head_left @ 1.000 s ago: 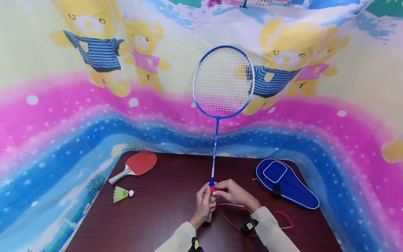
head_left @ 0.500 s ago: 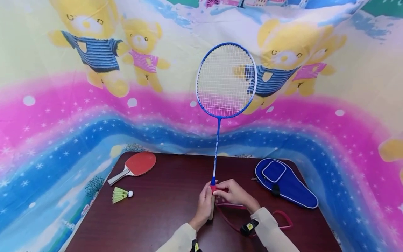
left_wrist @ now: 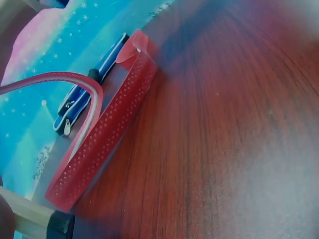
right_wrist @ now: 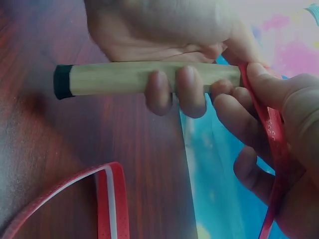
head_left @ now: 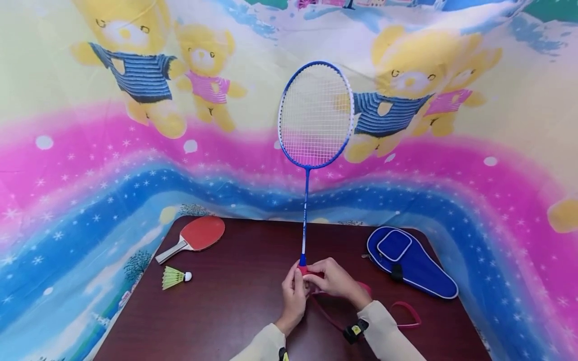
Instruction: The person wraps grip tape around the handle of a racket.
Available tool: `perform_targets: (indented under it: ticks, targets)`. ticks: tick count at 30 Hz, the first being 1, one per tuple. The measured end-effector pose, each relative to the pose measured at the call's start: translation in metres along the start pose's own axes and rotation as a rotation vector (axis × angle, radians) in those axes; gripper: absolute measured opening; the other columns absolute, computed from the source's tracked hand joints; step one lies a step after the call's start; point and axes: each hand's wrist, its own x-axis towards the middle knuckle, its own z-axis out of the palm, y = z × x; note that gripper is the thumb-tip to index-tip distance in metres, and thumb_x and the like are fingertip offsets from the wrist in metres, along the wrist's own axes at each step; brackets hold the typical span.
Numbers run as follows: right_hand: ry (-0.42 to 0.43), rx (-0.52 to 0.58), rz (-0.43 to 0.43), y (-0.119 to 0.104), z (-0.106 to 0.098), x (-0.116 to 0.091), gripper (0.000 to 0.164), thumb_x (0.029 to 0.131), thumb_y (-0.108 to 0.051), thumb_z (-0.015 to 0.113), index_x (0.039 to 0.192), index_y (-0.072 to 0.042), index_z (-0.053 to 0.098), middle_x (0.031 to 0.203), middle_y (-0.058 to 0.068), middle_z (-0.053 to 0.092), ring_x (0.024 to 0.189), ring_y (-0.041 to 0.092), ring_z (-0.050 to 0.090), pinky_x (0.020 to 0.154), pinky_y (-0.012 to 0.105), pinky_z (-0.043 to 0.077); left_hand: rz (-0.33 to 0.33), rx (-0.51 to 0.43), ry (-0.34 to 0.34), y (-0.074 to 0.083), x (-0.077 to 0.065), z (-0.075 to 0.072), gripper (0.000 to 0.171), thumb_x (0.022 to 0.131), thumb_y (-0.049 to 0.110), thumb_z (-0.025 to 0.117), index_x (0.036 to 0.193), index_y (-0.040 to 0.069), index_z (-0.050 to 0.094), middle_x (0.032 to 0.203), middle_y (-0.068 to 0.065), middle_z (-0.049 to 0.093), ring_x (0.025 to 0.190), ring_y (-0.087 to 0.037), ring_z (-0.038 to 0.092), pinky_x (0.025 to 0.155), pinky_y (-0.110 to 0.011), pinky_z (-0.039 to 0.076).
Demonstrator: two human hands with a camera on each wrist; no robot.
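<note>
A blue and white badminton racket (head_left: 304, 220) stands upright above the table, head up. My left hand (head_left: 293, 296) grips its bare wooden handle (right_wrist: 114, 79), fingers curled around it, with the black end cap (right_wrist: 63, 82) sticking out below. At the top of the handle, a strip of red perforated grip tape (right_wrist: 274, 129) goes round just under the blue cone. My right hand (head_left: 336, 278) pinches that tape between thumb and fingers, right at the handle. The rest of the tape trails down in loops to the table, as the left wrist view shows.
On the left of the dark wooden table (head_left: 217, 311) lie a red table tennis bat (head_left: 203, 234) and a yellow shuttlecock (head_left: 175, 278). A blue bat case (head_left: 413, 265) lies at the right. Behind hangs a cloth printed with bears (head_left: 149, 75).
The racket has turned about its shaft, so its head looks narrower, and it has tipped slightly left. The tape by my right hand has shifted. Both hands keep their hold.
</note>
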Motion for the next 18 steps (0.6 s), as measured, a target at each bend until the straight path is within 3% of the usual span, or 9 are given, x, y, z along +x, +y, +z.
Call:
perform_targets:
  ticks: [6,13,18]
  targets:
    - [-0.045,0.078,0.056,-0.0017,0.0006,0.0018,0.011,0.099,-0.025,0.070,0.099,-0.018,0.079,0.072,-0.002,0.071,0.052,-0.011,0.053,0.047,0.014,0.050,-0.032,-0.165,-0.054,0.0010,0.0018,-0.0028,0.043,0.115,0.018,0.029,0.138,-0.012,0.050,0.060,-0.033,0.030,0.041,-0.004,0.034,0.029,-0.020,0.028]
    - [-0.048,0.166,0.044,0.0014,0.0007,0.0020,0.012,0.099,-0.017,0.069,0.102,-0.012,0.079,0.072,0.002,0.071,0.051,-0.009,0.053,0.046,0.016,0.050,-0.108,-0.170,-0.103,0.0069,0.0046,-0.0067,0.048,0.115,0.027,0.027,0.138,-0.008,0.053,0.063,-0.034,0.032,0.041,-0.004,0.037,0.030,-0.019,0.029]
    - [-0.049,0.207,0.011,0.0040,0.0015,0.0003,0.011,0.098,-0.009,0.069,0.104,-0.008,0.078,0.073,0.006,0.073,0.048,0.000,0.057,0.046,0.016,0.051,-0.135,-0.193,-0.172,0.0089,0.0061,-0.0100,0.048,0.115,0.030,0.025,0.136,-0.003,0.054,0.062,-0.026,0.035,0.043,-0.004,0.039,0.031,-0.021,0.029]
